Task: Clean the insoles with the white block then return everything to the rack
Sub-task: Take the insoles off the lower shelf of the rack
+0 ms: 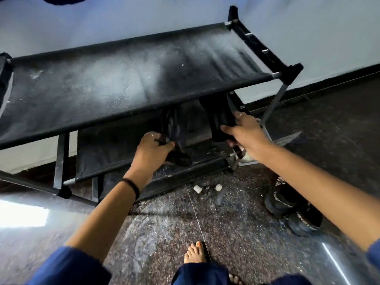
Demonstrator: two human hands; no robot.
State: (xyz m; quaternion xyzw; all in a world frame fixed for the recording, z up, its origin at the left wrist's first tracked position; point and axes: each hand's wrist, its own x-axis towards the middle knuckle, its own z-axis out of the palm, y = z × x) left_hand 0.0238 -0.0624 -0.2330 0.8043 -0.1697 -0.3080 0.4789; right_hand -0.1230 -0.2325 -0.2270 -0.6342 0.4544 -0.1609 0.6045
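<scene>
Both my hands are under the top tier of the rack (131, 64) right now, each one holding a dark insole. My left hand (153, 148) has its fingers pinched round the near end of the left insole (174, 128), which runs back over the second fabric shelf (115, 153). My right hand (241, 130) grips the right insole (221, 120) the same way, thumb on top, just beside the rack's right leg (273, 103). Something pale sits right under my right wrist by that leg, can't tell what it is. Two small white pieces (207, 188) lie on the speckled floor (226, 233) in front of the rack, and a pair of dark shoes (287, 204) sits off to the right under my forearm. The top shelf is really dusty
</scene>
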